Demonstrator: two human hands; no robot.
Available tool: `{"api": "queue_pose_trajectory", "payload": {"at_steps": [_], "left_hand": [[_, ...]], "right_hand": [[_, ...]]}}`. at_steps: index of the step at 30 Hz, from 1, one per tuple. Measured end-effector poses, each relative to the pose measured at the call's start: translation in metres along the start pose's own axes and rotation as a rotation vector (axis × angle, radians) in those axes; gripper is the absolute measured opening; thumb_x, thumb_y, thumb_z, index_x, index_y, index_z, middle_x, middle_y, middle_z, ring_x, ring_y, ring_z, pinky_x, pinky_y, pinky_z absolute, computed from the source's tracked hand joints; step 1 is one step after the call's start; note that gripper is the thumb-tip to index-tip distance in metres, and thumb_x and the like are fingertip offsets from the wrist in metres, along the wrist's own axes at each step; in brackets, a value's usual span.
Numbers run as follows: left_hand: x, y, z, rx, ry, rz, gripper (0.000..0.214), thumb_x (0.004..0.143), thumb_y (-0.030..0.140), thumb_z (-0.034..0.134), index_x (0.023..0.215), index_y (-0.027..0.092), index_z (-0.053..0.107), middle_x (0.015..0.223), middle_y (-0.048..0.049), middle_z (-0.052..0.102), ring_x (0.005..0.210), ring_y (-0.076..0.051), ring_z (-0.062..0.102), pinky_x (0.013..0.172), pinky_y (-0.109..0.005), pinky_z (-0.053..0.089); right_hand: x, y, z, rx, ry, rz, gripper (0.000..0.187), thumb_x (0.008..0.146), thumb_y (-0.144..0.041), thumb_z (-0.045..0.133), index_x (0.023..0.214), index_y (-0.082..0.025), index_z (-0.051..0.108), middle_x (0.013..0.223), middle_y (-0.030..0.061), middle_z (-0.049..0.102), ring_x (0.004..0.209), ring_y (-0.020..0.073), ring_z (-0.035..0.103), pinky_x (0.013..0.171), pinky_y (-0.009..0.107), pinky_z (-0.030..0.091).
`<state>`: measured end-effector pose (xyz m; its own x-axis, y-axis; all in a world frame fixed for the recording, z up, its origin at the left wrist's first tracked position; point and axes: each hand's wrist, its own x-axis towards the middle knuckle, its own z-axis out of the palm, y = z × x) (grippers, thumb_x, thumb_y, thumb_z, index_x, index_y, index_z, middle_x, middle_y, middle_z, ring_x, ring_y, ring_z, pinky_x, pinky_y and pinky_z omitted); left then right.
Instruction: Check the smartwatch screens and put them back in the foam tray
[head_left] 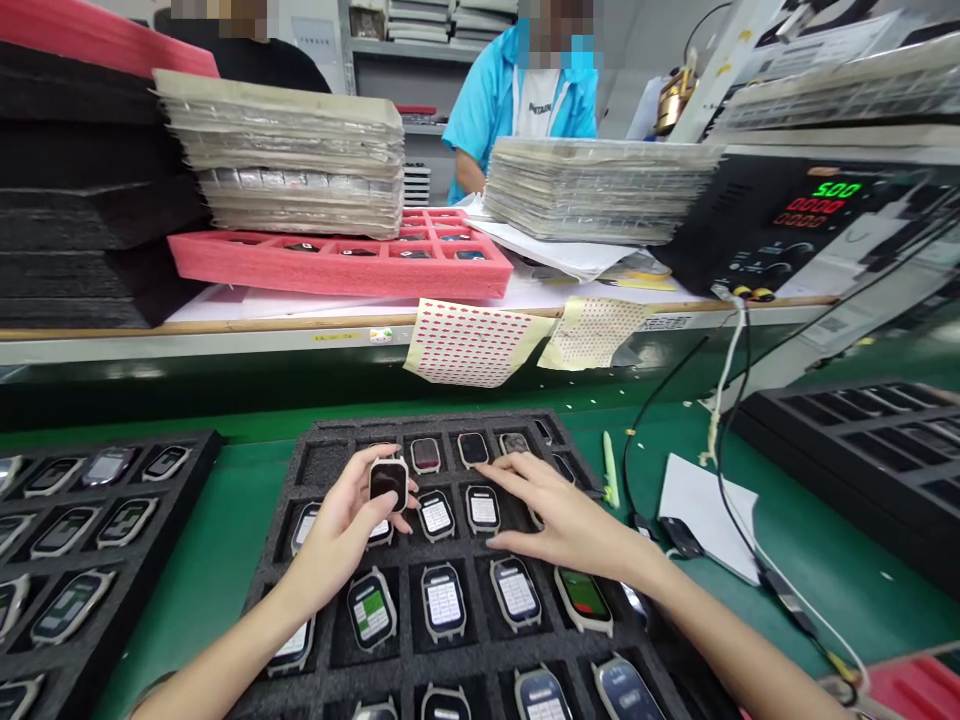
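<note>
Watch [388, 482] pinched in raised left hand [341, 530]

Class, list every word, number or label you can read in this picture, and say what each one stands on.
"500": green digits on the black bench instrument.
"0000": red digits below it, only roughly legible.
White shirt of the person in the blue jacket: lettering, blurred.
Shelf edge label: too small.
Watch screens in the foam tray, and the watch held in the left hand: too small.

No sleeves are worn: both forearms are seen bare to approx. the elbow; left hand [341, 530] & right hand [559, 520] are ungloved, no rings or watch
</note>
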<state>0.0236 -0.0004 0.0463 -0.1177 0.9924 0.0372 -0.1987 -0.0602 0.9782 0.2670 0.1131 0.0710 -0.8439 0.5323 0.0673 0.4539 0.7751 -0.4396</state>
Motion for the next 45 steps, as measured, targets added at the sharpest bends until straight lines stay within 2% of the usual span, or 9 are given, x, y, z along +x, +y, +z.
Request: {"api": "queue_pose_trajectory", "payload": {"at_steps": [4, 7, 11, 16, 19, 23, 28, 35, 45], "left_hand": [[-0.002, 0.001, 0.003, 0.075, 0.021, -0.042, 0.041, 0.082, 0.025, 0.060, 0.119, 0.021, 0.042, 0.090, -0.0033, 0.058, 0.077, -0.017, 0.060, 0.059, -0.025, 0.050], [-0.003, 0.001, 0.004, 0.156, 0.036, -0.067, 0.043, 0.079, 0.024, 0.063, 0.118, 0.022, 0.044, 0.083, 0.0011, 0.051, 0.064, -0.012, 0.052, 0.052, -0.021, 0.044], [-0.004, 0.003, 0.004, 0.239, 0.084, -0.039, 0.037, 0.080, 0.027, 0.062, 0.114, 0.023, 0.047, 0.079, 0.0030, 0.047, 0.060, -0.011, 0.045, 0.052, -0.020, 0.041], [-0.006, 0.003, 0.002, 0.379, 0.085, 0.036, 0.031, 0.081, 0.021, 0.056, 0.112, 0.023, 0.050, 0.078, 0.0020, 0.051, 0.068, -0.014, 0.048, 0.060, -0.023, 0.040], [-0.008, 0.003, 0.001, 0.463, 0.082, 0.066, 0.034, 0.081, 0.018, 0.054, 0.114, 0.024, 0.048, 0.084, 0.0006, 0.055, 0.073, -0.016, 0.052, 0.065, -0.025, 0.041], [-0.008, 0.001, 0.000, 0.522, 0.143, 0.137, 0.040, 0.082, 0.024, 0.057, 0.120, 0.023, 0.046, 0.094, -0.0029, 0.060, 0.078, -0.019, 0.056, 0.070, -0.028, 0.043], [-0.006, -0.002, 0.000, 0.545, 0.166, 0.185, 0.044, 0.085, 0.028, 0.057, 0.125, 0.023, 0.043, 0.104, -0.0061, 0.060, 0.090, -0.023, 0.058, 0.079, -0.032, 0.044], [-0.006, -0.001, 0.002, 0.445, 0.159, 0.158, 0.042, 0.085, 0.024, 0.056, 0.125, 0.025, 0.044, 0.112, -0.0051, 0.060, 0.097, -0.023, 0.058, 0.086, -0.033, 0.043], [-0.008, 0.000, 0.003, 0.356, 0.130, 0.089, 0.041, 0.084, 0.020, 0.056, 0.123, 0.027, 0.045, 0.111, -0.0019, 0.060, 0.097, -0.020, 0.056, 0.083, -0.027, 0.043]], "right_hand": [[-0.020, 0.009, -0.004, -0.278, 0.051, 0.137, 0.019, 0.092, -0.030, 0.053, 0.102, -0.017, 0.064, 0.094, 0.0103, 0.060, 0.093, 0.0289, 0.056, 0.082, 0.044, 0.044], [-0.025, 0.016, 0.007, -0.300, 0.082, 0.250, 0.014, 0.089, -0.024, 0.054, 0.094, -0.015, 0.063, 0.089, 0.0109, 0.061, 0.086, 0.0290, 0.059, 0.075, 0.041, 0.046], [-0.023, 0.021, 0.019, -0.076, 0.199, 0.357, 0.020, 0.083, -0.027, 0.060, 0.099, -0.014, 0.059, 0.084, 0.0087, 0.063, 0.076, 0.0258, 0.061, 0.068, 0.035, 0.047], [-0.012, -0.004, -0.003, 0.333, 0.267, 0.228, 0.022, 0.088, -0.040, 0.056, 0.093, -0.018, 0.057, 0.088, 0.0076, 0.062, 0.072, 0.0207, 0.058, 0.062, 0.031, 0.048], [0.004, -0.030, -0.016, 0.784, 0.212, 0.113, 0.019, 0.092, -0.037, 0.052, 0.099, -0.019, 0.051, 0.105, 0.0105, 0.062, 0.080, 0.0207, 0.063, 0.063, 0.031, 0.054], [0.038, -0.049, -0.013, 1.171, 0.153, 0.089, 0.026, 0.089, -0.034, 0.059, 0.105, -0.015, 0.050, 0.096, 0.0136, 0.067, 0.045, 0.0113, 0.057, 0.031, 0.019, 0.042], [0.066, -0.044, 0.005, 1.438, 0.056, 0.062, 0.046, 0.087, -0.031, 0.061, 0.129, -0.019, 0.045, 0.113, 0.0159, 0.062, 0.062, 0.0137, 0.062, 0.041, 0.019, 0.049], [0.060, -0.035, 0.022, 1.490, -0.049, 0.058, 0.037, 0.083, -0.025, 0.069, 0.118, -0.021, 0.057, 0.102, 0.0082, 0.065, 0.056, 0.0120, 0.063, 0.053, 0.026, 0.054], [0.055, -0.035, 0.022, 1.580, -0.182, 0.050, 0.045, 0.083, -0.030, 0.067, 0.125, -0.020, 0.053, 0.102, 0.0118, 0.066, 0.062, 0.0179, 0.068, 0.049, 0.024, 0.054]]}}
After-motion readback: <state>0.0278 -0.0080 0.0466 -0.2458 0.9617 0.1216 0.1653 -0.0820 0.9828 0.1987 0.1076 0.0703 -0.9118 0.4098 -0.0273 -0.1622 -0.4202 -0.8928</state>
